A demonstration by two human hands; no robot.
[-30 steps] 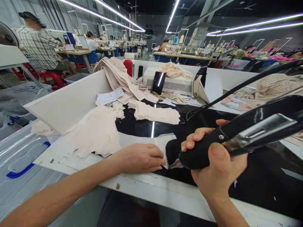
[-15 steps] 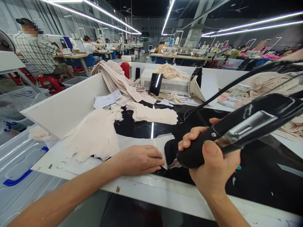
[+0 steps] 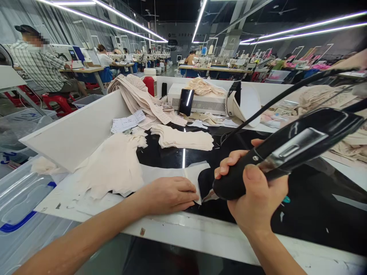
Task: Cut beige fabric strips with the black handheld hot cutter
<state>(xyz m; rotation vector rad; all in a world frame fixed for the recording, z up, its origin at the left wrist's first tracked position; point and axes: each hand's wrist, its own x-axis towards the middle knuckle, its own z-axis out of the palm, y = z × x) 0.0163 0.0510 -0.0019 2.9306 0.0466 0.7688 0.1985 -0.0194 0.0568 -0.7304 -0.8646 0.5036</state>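
My right hand (image 3: 255, 194) is closed round the grip of a black corded hand tool (image 3: 289, 151) with a metal tip that touches the edge of a white piece (image 3: 197, 173) on the glossy black worktop (image 3: 309, 206). My left hand (image 3: 169, 194) lies flat, fingers stretched out, pressing that white piece down just left of the tip. A loose pile of cream fabric pieces (image 3: 114, 164) lies to the left of my left hand. A neater stack of cream pieces (image 3: 183, 139) sits further back.
A white side board (image 3: 74, 130) walls the left of the bench. Behind stand a white ventilated box (image 3: 206, 103), a black phone (image 3: 185, 101), paper slips (image 3: 126, 123) and draped beige fabric (image 3: 137, 93). A clear plastic bin (image 3: 20, 206) sits lower left. Other people sit at sewing tables beyond.
The view has drifted slightly; my right hand and the tool have shifted a little left and down. My left hand stays pressed on the white piece.
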